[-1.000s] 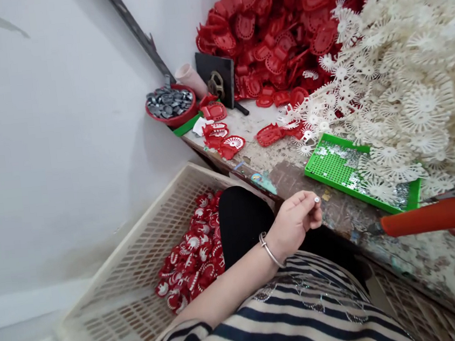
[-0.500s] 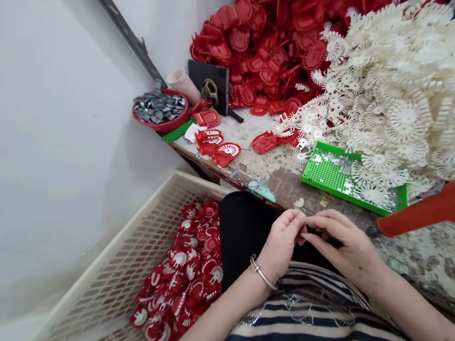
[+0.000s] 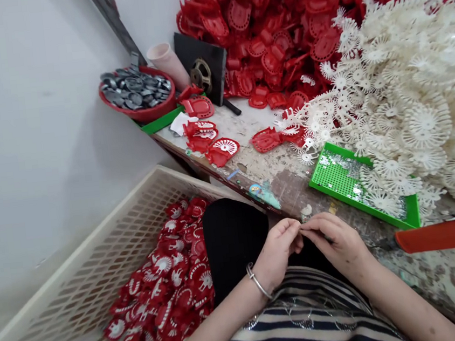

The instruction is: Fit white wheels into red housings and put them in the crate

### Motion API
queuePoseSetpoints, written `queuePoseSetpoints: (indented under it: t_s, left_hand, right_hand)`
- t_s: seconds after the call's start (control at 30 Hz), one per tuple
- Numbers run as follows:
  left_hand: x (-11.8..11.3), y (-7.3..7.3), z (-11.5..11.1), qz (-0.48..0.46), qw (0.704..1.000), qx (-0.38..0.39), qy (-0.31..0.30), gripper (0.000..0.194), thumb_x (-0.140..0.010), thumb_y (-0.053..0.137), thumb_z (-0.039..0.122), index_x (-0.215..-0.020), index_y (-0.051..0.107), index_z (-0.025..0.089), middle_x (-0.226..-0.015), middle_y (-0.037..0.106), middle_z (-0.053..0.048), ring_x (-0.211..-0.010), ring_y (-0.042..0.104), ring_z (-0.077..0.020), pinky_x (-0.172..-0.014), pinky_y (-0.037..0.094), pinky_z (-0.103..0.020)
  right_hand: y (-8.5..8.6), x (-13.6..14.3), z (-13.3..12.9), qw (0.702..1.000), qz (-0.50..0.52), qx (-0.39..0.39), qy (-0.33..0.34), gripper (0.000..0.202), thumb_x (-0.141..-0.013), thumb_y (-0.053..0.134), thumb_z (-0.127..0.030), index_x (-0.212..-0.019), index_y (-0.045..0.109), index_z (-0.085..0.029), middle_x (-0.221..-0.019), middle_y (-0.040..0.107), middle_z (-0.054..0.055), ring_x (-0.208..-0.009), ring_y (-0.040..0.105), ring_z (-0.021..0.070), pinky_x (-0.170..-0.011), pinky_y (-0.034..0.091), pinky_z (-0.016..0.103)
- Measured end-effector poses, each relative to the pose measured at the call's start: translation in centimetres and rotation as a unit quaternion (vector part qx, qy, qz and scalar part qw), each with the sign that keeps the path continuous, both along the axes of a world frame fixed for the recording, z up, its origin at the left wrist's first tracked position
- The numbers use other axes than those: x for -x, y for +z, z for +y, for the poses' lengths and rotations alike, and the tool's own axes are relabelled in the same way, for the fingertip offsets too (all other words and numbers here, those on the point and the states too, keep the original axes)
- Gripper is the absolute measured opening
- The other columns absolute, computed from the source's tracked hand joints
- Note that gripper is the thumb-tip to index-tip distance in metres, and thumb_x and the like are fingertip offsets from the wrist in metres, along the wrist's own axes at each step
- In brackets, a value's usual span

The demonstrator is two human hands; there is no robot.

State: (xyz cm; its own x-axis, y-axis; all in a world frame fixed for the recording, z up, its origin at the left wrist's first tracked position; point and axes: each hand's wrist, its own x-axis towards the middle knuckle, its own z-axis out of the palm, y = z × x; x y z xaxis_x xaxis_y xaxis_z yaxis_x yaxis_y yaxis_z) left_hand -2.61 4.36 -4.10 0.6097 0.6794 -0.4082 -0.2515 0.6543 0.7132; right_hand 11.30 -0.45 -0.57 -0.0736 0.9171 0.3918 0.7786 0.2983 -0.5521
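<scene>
My left hand [image 3: 279,252] and my right hand [image 3: 336,240] meet fingertip to fingertip over my lap, just in front of the table edge. Both are closed in a pinch. Whatever lies between the fingers is too small or too hidden to make out. Nearest to them on the table is a green perforated tray [image 3: 340,183], which holds tiny shiny pieces and some white fan-shaped parts. Right of my right hand lies an orange tool [image 3: 441,235], its far end cut off by the frame.
Heaps of red plastic parts [image 3: 272,52] and white toothed parts [image 3: 415,102] fill the table's back and right. A red bowl [image 3: 140,114] of grey pieces stands back left, beside a pink cup [image 3: 167,63]. Below left, a cream crate [image 3: 79,267] holds red-and-white assemblies [image 3: 169,274].
The view has shifted slightly. My right thumb and fingers have closed together, where a gap showed before. My hands stay joined at the fingertips.
</scene>
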Motion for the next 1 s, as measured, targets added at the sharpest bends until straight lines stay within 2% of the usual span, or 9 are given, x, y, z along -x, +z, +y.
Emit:
queuePoseSetpoints:
  t_s: [0.13, 0.43, 0.73, 0.87, 1.0]
  left_hand:
    - [0.7, -0.5, 0.5, -0.01, 1.0, 0.01, 0.002, 0.034, -0.074, 0.067, 0.047, -0.07, 0.055, 0.016, -0.057, 0.051, 0.005, -0.054, 0.043, -0.0077, -0.054, 0.032, -0.023]
    - [1.6, -1.2, 1.3, -0.001, 0.999, 0.029, 0.015, 0.034, -0.074, 0.068, 0.047, -0.071, 0.055, 0.016, -0.057, 0.049, 0.005, -0.053, 0.041, -0.0075, -0.054, 0.03, -0.022]
    - [1.9, -1.7, 1.0, 0.013, 0.999, 0.029, 0.017, 0.033, -0.073, 0.069, 0.047, -0.071, 0.057, 0.016, -0.059, 0.049, 0.005, -0.054, 0.041, -0.0073, -0.054, 0.032, -0.021]
    - [1.9, -1.6, 0.9, 0.019, 1.0, 0.022, 0.007, 0.032, -0.075, 0.067, 0.047, -0.075, 0.06, 0.016, -0.063, 0.051, 0.004, -0.055, 0.044, -0.007, -0.054, 0.034, -0.021]
    - [2.7, -3.0, 1.4, 0.081, 0.996, -0.03, 0.026, 0.034, -0.076, 0.064, 0.049, -0.084, 0.064, 0.016, -0.071, 0.056, 0.002, -0.058, 0.05, -0.0082, -0.054, 0.038, -0.021]
  right_hand:
    - [-0.3, 0.5, 0.7, 1.0, -0.021, -0.005, 0.013, 0.012, -0.094, 0.052, -0.02, -0.09, 0.063, -0.02, -0.084, 0.066, 0.004, -0.08, 0.064, 0.0139, -0.073, 0.055, 0.024]
    - [-1.0, 1.1, 2.3, 0.998, -0.023, 0.052, 0.04, 0.012, -0.094, 0.05, -0.018, -0.089, 0.061, -0.018, -0.084, 0.066, 0.004, -0.078, 0.062, 0.0144, -0.072, 0.053, 0.027]
    - [-1.9, 1.3, 2.1, 0.997, 0.012, 0.068, 0.033, 0.013, -0.093, 0.049, -0.017, -0.088, 0.061, -0.02, -0.083, 0.065, 0.003, -0.077, 0.062, 0.0139, -0.072, 0.053, 0.026]
    - [-0.5, 0.3, 2.3, 0.998, 0.013, 0.062, 0.005, 0.015, -0.092, 0.049, -0.017, -0.082, 0.06, -0.02, -0.077, 0.065, 0.002, -0.073, 0.062, 0.0129, -0.068, 0.052, 0.024]
    - [1.6, -3.3, 3.5, 0.994, -0.024, 0.029, -0.1, 0.013, -0.09, 0.052, -0.027, -0.084, 0.063, -0.021, -0.08, 0.067, 0.003, -0.074, 0.062, 0.0154, -0.069, 0.051, 0.027]
